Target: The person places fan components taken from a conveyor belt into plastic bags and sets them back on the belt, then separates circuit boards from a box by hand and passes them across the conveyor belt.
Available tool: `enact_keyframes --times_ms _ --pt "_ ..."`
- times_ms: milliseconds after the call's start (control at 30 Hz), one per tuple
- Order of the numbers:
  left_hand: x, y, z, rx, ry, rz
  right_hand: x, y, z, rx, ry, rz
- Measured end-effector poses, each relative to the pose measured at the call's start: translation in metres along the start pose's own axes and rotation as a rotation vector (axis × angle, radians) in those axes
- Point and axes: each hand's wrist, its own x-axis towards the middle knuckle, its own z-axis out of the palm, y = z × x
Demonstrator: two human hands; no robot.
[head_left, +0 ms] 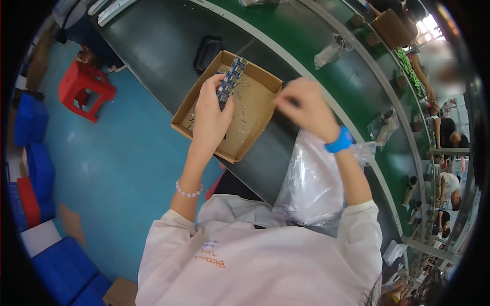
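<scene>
"Where was the strip of circuit boards [232,79], and how did it rate?"

"Raised over the cardboard box [264,73]. I judged it light and stiff, with small parts liable to damage if squeezed."

"Hold?"

"The left hand's [210,106] grip was clamped on the strip, thumb and fingers on opposite sides. The long edges looked the sound place to hold it, off the faces."

"Right hand [306,104]?"

"Near the box's far side, blurred. Whether its grip was together or apart, I could not tell."

"Surroundings?"

"Loose bits [242,109] inside the box; a black tray [207,53] just beside it on the counter [153,48]; a plastic bag [310,183] nearer the body."
</scene>
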Motion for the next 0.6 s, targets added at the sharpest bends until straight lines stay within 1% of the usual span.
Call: enact_keyframes --times_ms 33,100,133,167,233,300,333,400,433,467,500,533,567,600 --pt "0.0 0.004 -0.006 0.004 -0.004 -0.003 0.007 -0.018 0.012 -0.077 -0.103 -0.019" --pt "-0.002 0.011 -0.019 -0.13 0.023 -0.026 0.012 -0.025 0.041 -0.139 -0.254 -0.025" --pt "-0.006 0.014 -0.023 -0.243 0.031 -0.104 0.014 -0.029 0.049 -0.243 -0.325 0.021" --pt "-0.007 0.013 -0.027 -0.241 0.034 -0.106 0.017 -0.032 0.051 -0.241 -0.327 0.018" --pt "-0.008 0.011 -0.033 -0.258 0.022 -0.127 0.021 -0.039 0.054 -0.412 -0.319 0.136" --pt "-0.009 0.009 -0.034 -0.31 0.044 -0.105 0.023 -0.04 0.057 -0.453 -0.314 0.158" --pt "-0.01 0.014 -0.036 -0.428 0.073 -0.121 0.023 -0.039 0.057 -0.495 -0.305 0.187" --pt "-0.013 0.021 -0.04 -0.635 0.083 -0.179 0.023 -0.033 0.057 -0.448 -0.315 0.194" --pt "-0.016 0.022 -0.042 -0.638 0.076 -0.183 0.023 -0.031 0.056 -0.4 -0.322 0.191" --pt "-0.019 0.023 -0.044 -0.662 0.056 -0.239 0.023 -0.03 0.056 -0.402 -0.323 0.196" --pt "-0.022 0.024 -0.045 -0.684 0.038 -0.295 0.024 -0.03 0.057 -0.315 -0.303 0.226" --pt "-0.025 0.025 -0.045 -0.68 0.047 -0.289 0.025 -0.03 0.057 -0.227 -0.281 0.256" --pt "-0.028 0.024 -0.043 -0.681 0.046 -0.292 0.024 -0.029 0.057 -0.227 -0.283 0.258" --pt "-0.032 0.021 -0.041 -0.688 0.066 -0.273 0.023 -0.029 0.057 -0.195 -0.234 0.226"
